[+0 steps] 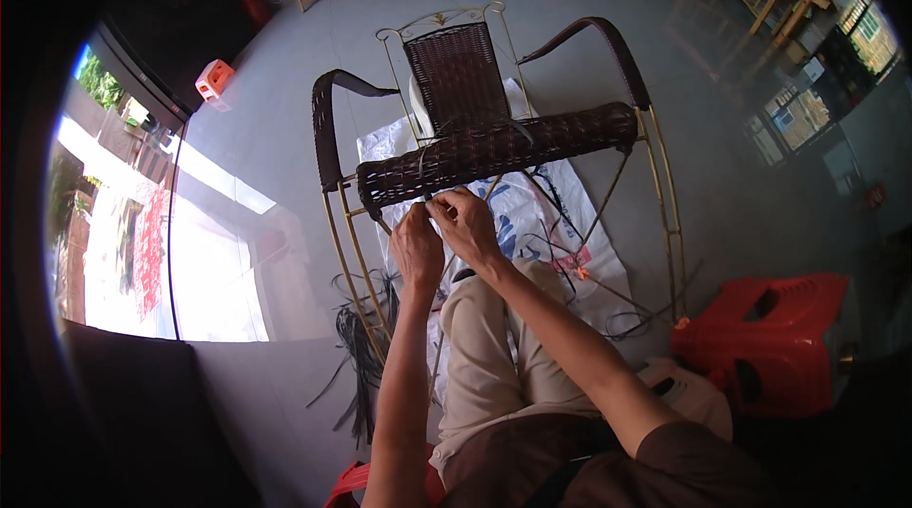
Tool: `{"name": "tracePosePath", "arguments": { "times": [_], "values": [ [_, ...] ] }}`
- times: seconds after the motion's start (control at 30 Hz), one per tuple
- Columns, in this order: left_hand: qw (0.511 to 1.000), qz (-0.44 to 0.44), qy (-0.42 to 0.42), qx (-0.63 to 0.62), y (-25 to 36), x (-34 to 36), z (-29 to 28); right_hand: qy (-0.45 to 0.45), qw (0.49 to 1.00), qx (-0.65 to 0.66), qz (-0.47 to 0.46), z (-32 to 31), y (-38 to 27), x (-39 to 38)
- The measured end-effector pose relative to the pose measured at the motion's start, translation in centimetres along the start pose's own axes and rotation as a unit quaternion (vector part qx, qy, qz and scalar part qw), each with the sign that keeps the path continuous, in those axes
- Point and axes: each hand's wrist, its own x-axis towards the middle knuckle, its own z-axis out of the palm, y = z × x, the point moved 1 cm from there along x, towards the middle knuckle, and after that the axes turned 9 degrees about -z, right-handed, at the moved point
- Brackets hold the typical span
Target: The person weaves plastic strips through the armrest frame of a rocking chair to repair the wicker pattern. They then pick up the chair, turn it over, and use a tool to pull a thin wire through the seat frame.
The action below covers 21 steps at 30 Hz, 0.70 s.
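A metal chair frame (665,194) lies tipped in front of me, with dark brown woven wicker on its armrests and on a front roll (494,152). My left hand (415,247) and my right hand (467,223) meet just below that woven roll, both pinching a thin dark wicker strip (424,177) that runs up into the weave. My fingers are closed on the strip. A second chair with a woven dark back (459,76) stands behind the frame.
A white printed sack (541,213) is spread on the grey floor under the frame. Loose dark strips (359,342) lie at the lower left. A red plastic stool (769,337) stands to my right, an orange stool (214,78) far left, wooden furniture behind.
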Motion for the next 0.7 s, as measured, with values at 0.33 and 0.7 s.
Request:
{"name": "tracePosePath", "arguments": {
  "times": [0.33,0.7],
  "values": [
    [0.997,0.049,0.061,-0.004,-0.9,-1.2,2.2,-0.024,0.998,0.006,0.054,1.3,2.1,0.5],
    [0.993,0.059,0.102,-0.029,-0.6,-1.6,2.8,-0.030,0.986,0.127,0.099,1.6,2.7,1.0]
  ]
}}
